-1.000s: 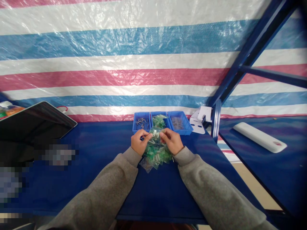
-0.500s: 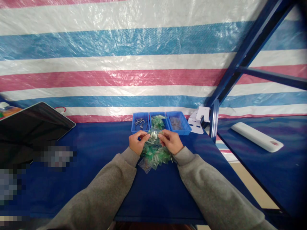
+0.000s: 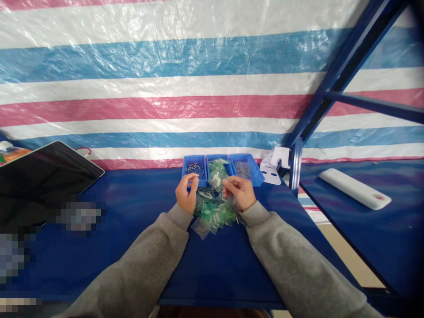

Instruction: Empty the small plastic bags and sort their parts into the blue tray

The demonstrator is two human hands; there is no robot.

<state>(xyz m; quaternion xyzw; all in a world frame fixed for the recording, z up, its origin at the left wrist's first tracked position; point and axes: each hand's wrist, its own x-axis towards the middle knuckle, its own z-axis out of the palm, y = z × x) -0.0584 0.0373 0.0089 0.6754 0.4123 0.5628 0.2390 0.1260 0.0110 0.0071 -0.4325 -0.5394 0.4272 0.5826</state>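
Between the thumb and fingers of my right hand [image 3: 241, 192] is the edge of a small clear plastic bag [image 3: 217, 181] with thin metal pieces inside. The bag hangs in front of the middle blue bin. My left hand [image 3: 187, 194] is just left of the bag, its thumb and index finger apart and nothing between them. Below both hands lies a pile of small green and clear bags [image 3: 215, 214] on the blue table [image 3: 217, 265]. A clear bag with brownish contents [image 3: 200, 228] sticks out at the pile's lower left.
Behind the hands stand three blue bins: the left bin [image 3: 185, 165] with metal pins, the middle bin [image 3: 208, 170] with green bags, the right bin [image 3: 256, 170] with clear bags. White cut-out pieces [image 3: 271, 174] lie by a blue frame post [image 3: 296, 168]. A dark screen [image 3: 46, 176] is at left.
My left hand has let go of the small bag and moved slightly left, its fingers parting. The right hand keeps the bag, which now hangs nearer the middle bin.
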